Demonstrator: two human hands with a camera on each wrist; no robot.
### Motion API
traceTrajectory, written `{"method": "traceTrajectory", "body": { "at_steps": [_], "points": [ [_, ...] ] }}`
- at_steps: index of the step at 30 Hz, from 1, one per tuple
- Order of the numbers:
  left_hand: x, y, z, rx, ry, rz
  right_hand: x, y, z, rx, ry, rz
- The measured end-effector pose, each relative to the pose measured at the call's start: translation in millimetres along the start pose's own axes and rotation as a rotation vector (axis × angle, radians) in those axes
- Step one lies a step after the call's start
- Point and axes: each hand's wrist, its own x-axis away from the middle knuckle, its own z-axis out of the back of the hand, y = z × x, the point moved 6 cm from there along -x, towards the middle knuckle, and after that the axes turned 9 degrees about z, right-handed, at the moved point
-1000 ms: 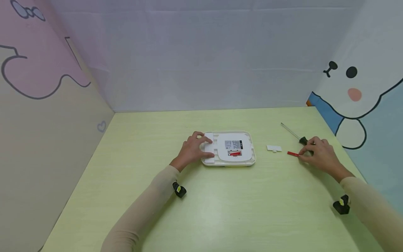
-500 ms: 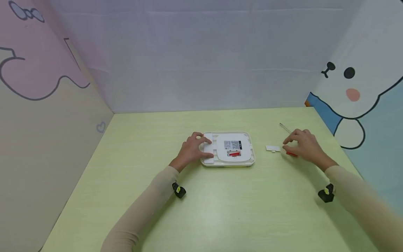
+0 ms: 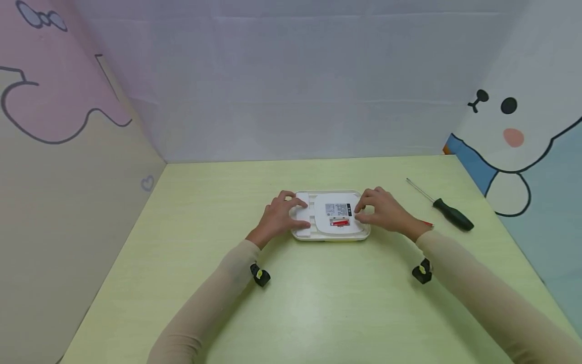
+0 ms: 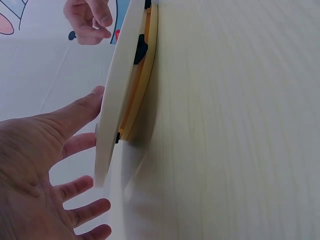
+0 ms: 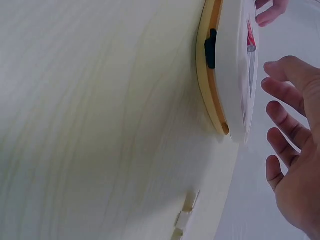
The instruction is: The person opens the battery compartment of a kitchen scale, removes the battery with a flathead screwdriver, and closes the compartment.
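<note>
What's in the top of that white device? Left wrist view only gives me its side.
Observer: Head view shows the white device with an open battery compartment, one red battery inside.
Operator: Copy. Any tool on the table?
Observer: Yes, a dark-handled screwdriver, on the table to the right of the device.
Operator: Right hand touching the device? Can't judge from my angle.
Observer: Doesn't look like it. Right wrist view shows a gap between the right hand and the device.
</note>
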Motion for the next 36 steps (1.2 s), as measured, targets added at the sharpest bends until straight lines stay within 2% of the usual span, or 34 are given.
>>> {"method": "traceTrajectory", "body": {
  "at_steps": [7,17,29,36],
  "points": [
    [-1.2,1.3,-0.4,-0.007,0.003,-0.005,-10.0,-13,-10,0.032,-0.04,0.043],
    [-2.4,1.3,-1.1,-0.006,0.008,-0.011,-11.5,-14,-18,0.056,-0.073,0.054],
    [-0.9,0.6,-1.8,-0.002,0.005,-0.007,-9.2,-19,-19,0.027,-0.059,0.065],
    [-0.1,-0.9,-1.5,-0.002,0.008,-0.002,-5.0,-16,-12,-0.008,-0.021,0.065]
  ]
}}
